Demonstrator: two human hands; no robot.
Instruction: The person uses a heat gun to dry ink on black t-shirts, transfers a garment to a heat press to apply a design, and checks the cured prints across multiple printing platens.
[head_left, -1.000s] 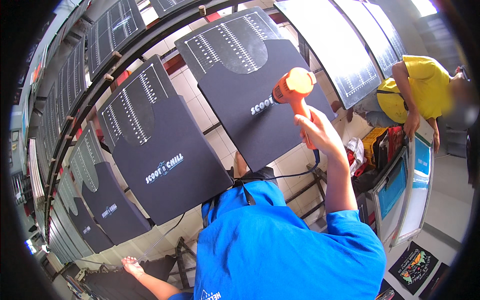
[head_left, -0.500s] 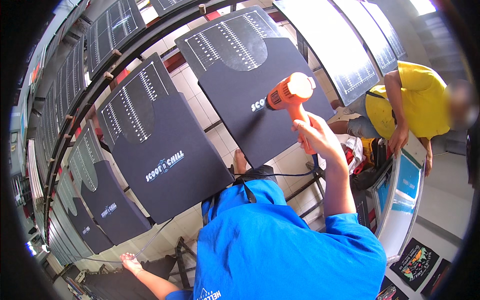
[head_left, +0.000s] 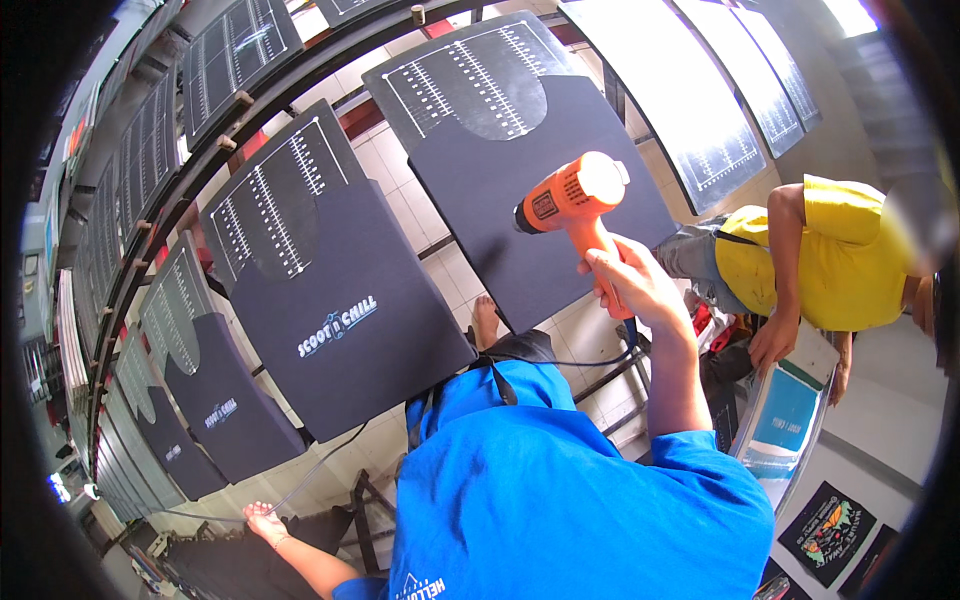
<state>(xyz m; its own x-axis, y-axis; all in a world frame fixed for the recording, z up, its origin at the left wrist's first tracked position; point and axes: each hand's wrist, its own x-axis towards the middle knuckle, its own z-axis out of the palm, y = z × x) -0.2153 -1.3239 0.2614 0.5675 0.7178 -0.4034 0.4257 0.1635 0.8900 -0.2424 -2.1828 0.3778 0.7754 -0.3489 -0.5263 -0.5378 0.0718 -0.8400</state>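
Observation:
An orange heat gun (head_left: 572, 196) is in my right hand (head_left: 640, 286), my fingers wrapped round its handle. Its dark nozzle points left, above a dark fabric panel (head_left: 535, 265) laid over a board with white ruled marks (head_left: 462, 80). Whatever is printed under the gun is hidden by it. A cord (head_left: 570, 364) runs from the handle's base toward my body. Low on the left, my left hand (head_left: 264, 523) is closed round a thin grey cord (head_left: 315, 468).
More boards bearing dark printed panels (head_left: 340, 270) stand in a row to the left. A dark rail (head_left: 215, 150) with wooden pegs curves behind. At right, a person in a yellow shirt (head_left: 770, 250) holds a printing screen frame (head_left: 785, 420). Dark printed cloth (head_left: 828, 532) lies lower right.
The heat gun has shifted slightly, and the print formerly visible beside its nozzle is now covered. The person in yellow has lowered the screen frame and moved their arms down. My left hand stays put.

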